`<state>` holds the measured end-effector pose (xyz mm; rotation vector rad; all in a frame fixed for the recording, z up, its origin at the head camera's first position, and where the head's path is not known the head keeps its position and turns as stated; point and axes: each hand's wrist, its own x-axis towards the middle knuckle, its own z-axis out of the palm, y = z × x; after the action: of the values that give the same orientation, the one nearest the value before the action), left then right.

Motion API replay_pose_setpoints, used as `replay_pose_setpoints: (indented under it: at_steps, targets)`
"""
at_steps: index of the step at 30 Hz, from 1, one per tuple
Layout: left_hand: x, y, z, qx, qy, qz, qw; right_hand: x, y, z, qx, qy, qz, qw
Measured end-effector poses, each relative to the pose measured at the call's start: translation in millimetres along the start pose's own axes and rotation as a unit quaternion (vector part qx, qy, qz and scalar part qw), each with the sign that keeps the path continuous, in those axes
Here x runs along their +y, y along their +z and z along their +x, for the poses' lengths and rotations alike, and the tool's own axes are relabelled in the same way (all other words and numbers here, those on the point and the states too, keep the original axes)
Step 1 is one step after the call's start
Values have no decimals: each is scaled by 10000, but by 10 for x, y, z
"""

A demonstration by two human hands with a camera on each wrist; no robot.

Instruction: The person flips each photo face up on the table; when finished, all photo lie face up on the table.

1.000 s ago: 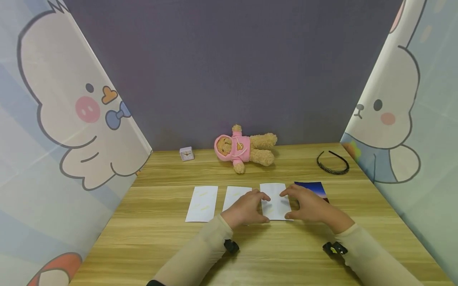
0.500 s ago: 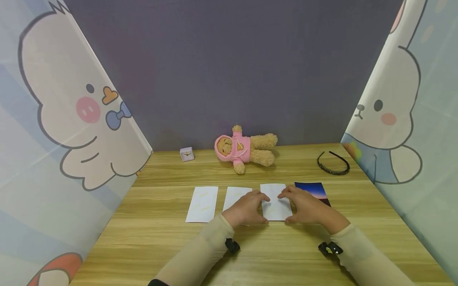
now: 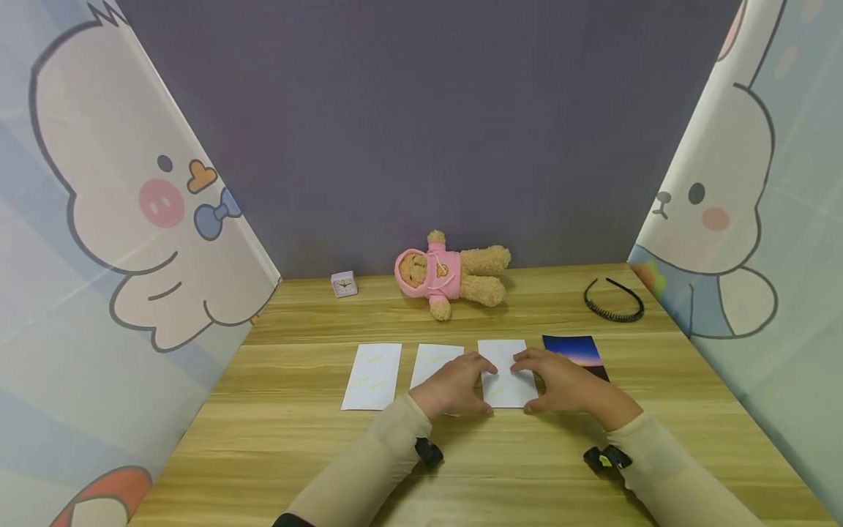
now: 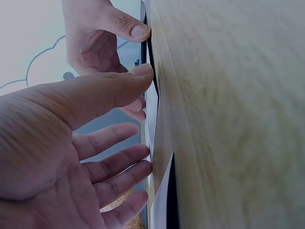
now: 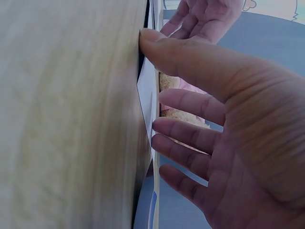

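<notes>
A white sheet of paper (image 3: 506, 391) with faint yellow marks lies flat between my two hands. My left hand (image 3: 454, 384) is at its left edge, thumb near the front corner and fingers spread loosely. At the opposite edge is my right hand (image 3: 568, 384), held in the same way, with its thumb tip (image 5: 151, 36) on or very near the sheet. Neither hand visibly grips the paper. Partly hidden by my left hand is another white sheet (image 3: 435, 359). A photo print of a dusk sky (image 3: 576, 350) lies partly behind my right hand.
Farther left lies one more white sheet (image 3: 372, 377). Along the back of the wooden table (image 3: 276, 439) are a small clock (image 3: 344, 284), a teddy bear in a pink hoodie (image 3: 448, 272) lying on its side, and a black headband (image 3: 614, 311). Printed panels enclose both sides.
My right hand has shifted slightly left to the edge of the sheet between my hands. That sheet has slid a little toward me. My left hand has barely moved.
</notes>
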<state>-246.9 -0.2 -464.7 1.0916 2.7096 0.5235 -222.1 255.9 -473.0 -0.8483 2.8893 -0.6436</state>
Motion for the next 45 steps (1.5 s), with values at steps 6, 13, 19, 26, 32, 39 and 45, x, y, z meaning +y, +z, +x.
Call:
replay_pose_setpoints:
  at_steps: [6, 13, 19, 26, 32, 39, 45]
  targets:
    - [-12, 13, 3, -11, -1, 87, 10000, 8, 7, -10, -51, -9, -21, 10000]
    - [-4, 14, -8, -68, 65, 297, 9995, 0, 28, -19, 33, -80, -50, 9999]
    - [-6, 23, -16, -72, 62, 368, 9993, -10, 24, -42, 23, -57, 71, 10000]
    - [1, 15, -17, -16, 128, 309, 9994, -40, 4, -60, 62, -62, 173, 9998]
    - [4, 11, -14, 109, 239, 264, 9993, -50, -10, -74, 89, -100, 168, 9998]
    - [7, 8, -16, 201, 265, 243, 9991, -27, -32, -86, 137, -205, 266, 9993]
    - [1, 15, -12, 269, 208, 36, 9994, 2, -19, -99, 202, -250, 527, 9981]
